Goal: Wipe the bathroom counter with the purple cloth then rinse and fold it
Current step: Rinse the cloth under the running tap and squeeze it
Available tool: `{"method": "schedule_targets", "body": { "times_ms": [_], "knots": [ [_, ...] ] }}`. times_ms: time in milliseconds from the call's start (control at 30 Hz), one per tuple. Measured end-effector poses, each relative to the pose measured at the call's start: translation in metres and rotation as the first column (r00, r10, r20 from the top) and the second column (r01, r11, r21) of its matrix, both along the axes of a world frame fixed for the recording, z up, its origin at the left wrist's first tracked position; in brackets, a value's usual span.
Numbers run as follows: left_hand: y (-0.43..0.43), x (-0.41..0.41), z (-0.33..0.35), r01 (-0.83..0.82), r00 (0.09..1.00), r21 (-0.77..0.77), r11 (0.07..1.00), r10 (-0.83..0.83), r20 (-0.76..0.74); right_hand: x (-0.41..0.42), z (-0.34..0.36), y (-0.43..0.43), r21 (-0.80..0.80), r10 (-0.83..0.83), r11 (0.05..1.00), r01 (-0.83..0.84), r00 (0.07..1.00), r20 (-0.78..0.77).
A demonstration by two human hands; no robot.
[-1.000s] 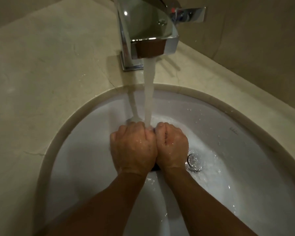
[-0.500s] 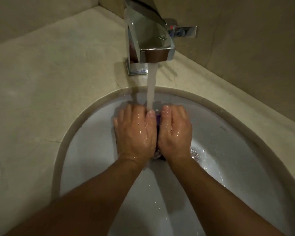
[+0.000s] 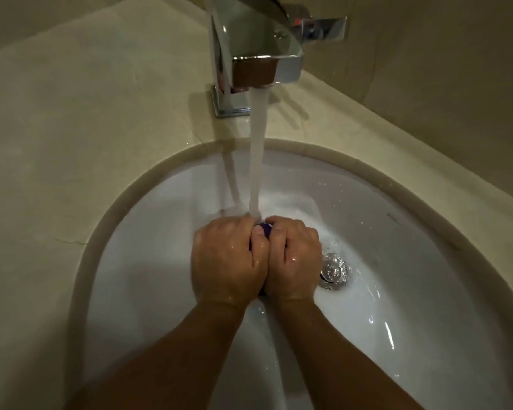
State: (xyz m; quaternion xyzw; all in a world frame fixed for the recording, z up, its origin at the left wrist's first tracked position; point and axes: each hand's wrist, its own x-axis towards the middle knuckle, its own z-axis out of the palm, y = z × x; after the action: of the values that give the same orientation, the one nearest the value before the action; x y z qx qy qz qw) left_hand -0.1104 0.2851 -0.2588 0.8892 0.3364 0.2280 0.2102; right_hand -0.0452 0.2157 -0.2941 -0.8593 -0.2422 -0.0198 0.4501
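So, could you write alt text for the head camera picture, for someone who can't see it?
A person's left hand and right hand grip a bunched purple cloth between them under the water stream from a chrome tap, over a white sink. A metal drain lies just right of the hands; a beige counter surrounds the basin.

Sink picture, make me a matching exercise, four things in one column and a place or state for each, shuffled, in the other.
1 cloth
2 tap
3 drain
4 counter

A beige, surrounds the sink
B purple, gripped between left hand and right hand
C running water
D right of the hands, at the sink's bottom

Pairs: 1-B, 2-C, 3-D, 4-A
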Motion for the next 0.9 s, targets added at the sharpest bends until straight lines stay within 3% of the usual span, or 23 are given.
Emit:
{"method": "schedule_targets", "body": {
  "times_ms": [167,300,400,500,600,633,700,767,900],
  "knots": [
    [0.002,0.008,-0.005,-0.072,0.989,0.089,0.993,0.083,-0.119,0.013,-0.008,0.005,-0.111,0.009,0.994,-0.012,1.0,-0.024],
    [0.005,0.016,-0.004,-0.086,0.976,0.104,0.991,0.105,-0.193,0.021,-0.002,0.008,-0.072,-0.008,0.997,0.009,1.0,0.02],
    [0.005,0.025,-0.001,-0.069,0.957,0.113,0.991,0.098,-0.274,0.025,0.004,0.013,-0.094,-0.057,0.994,0.053,0.998,-0.035],
    [0.009,0.032,0.004,-0.116,0.974,0.012,0.993,0.116,-0.195,0.03,0.002,0.014,-0.153,-0.02,0.988,0.015,0.999,-0.028],
    [0.01,0.032,0.006,-0.042,0.954,-0.029,0.999,0.031,-0.298,0.034,0.009,0.015,-0.202,0.01,0.979,-0.03,0.995,-0.099],
    [0.011,0.031,0.005,-0.041,0.957,-0.041,0.998,0.027,-0.288,0.034,0.012,0.015,-0.212,0.011,0.977,-0.04,0.99,-0.138],
    [0.013,0.03,0.013,-0.089,0.991,-0.109,0.99,0.077,-0.108,0.032,0.023,0.014,-0.197,0.013,0.98,-0.039,0.991,-0.132],
    [0.018,0.029,0.024,-0.088,0.993,-0.096,0.991,0.096,0.076,0.032,0.042,0.015,-0.077,0.04,0.996,-0.041,0.999,-0.006],
    [0.027,0.027,0.056,0.036,0.989,0.089,0.995,-0.049,0.141,0.033,0.079,0.014,0.132,0.099,0.982,-0.133,0.967,0.235]
  ]
}}
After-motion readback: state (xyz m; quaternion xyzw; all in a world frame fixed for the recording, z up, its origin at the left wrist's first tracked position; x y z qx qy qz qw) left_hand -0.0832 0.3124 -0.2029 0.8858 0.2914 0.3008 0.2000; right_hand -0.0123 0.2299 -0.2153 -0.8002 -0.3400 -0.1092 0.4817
